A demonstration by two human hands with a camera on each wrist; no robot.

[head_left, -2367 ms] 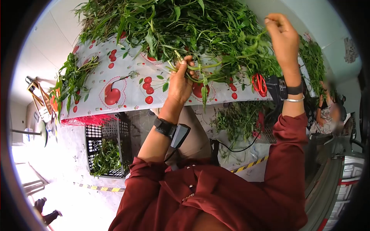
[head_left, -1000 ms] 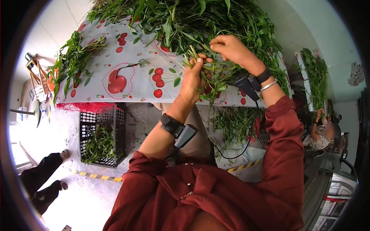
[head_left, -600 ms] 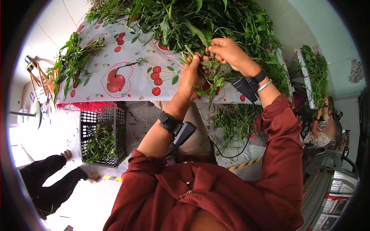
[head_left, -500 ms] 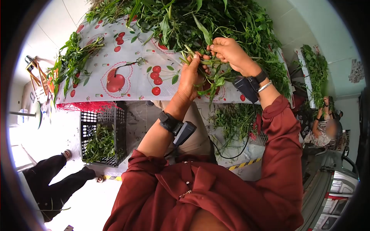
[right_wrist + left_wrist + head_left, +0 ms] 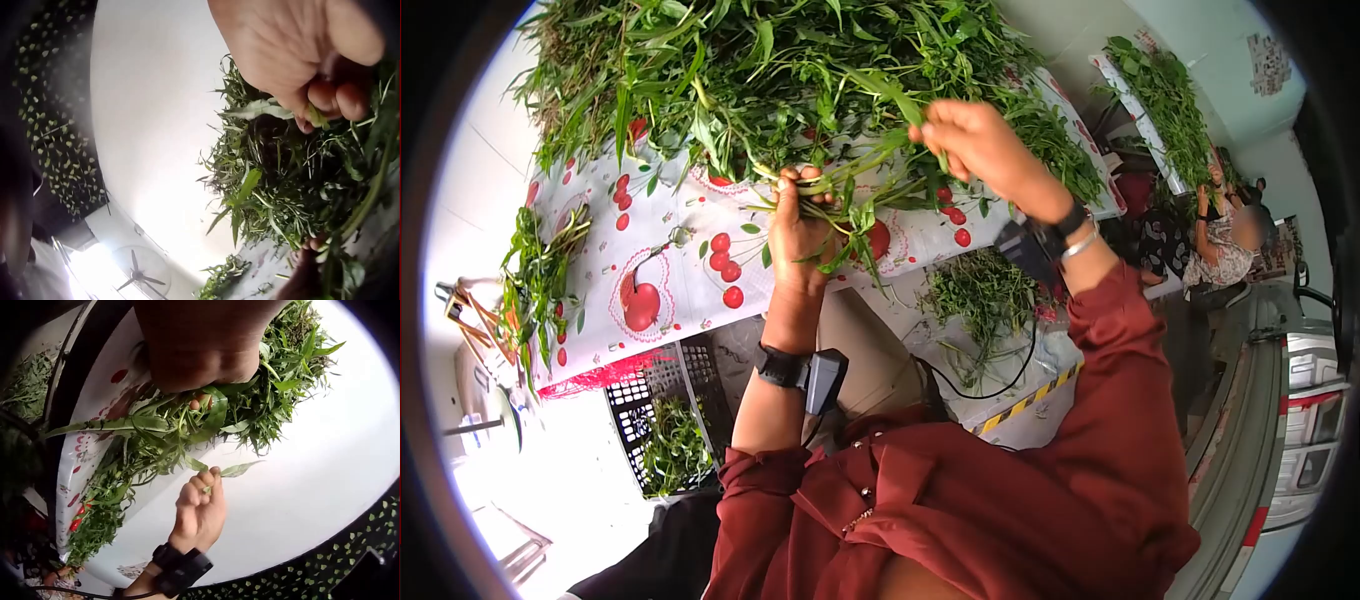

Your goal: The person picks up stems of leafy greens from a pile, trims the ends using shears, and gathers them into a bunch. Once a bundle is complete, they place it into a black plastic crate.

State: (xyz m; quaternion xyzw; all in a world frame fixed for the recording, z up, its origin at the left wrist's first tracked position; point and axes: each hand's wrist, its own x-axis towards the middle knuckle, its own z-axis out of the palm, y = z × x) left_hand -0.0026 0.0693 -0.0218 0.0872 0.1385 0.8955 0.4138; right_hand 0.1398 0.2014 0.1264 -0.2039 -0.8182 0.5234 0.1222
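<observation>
In the head view the left hand (image 5: pixel 802 228) grips a small bunch of green stems (image 5: pixel 840 185) over the front of the table, cut ends pointing left and leaves hanging right. To its right and slightly higher, the right hand (image 5: pixel 990 155) pinches a leafy sprig (image 5: pixel 890 92) between thumb and fingertips. The left wrist view shows the right hand (image 5: pixel 201 509) with a pale leaf (image 5: pixel 240 469) sticking out of its pinch. A large heap of greens (image 5: pixel 800 60) lies just behind both hands.
A smaller bunch (image 5: pixel 540 275) lies at the left end of the cherry-print tablecloth (image 5: pixel 690 285). Below are a black crate (image 5: pixel 632 425) holding greens and a pile of greens (image 5: pixel 980 300) on the floor. Another person (image 5: pixel 1225 240) sits at the far right by more greens (image 5: pixel 1165 110).
The right hand has moved away from the left hand, still pinching the sprig. The head view has shifted, so the table looks tilted and the left hand appears further left.
</observation>
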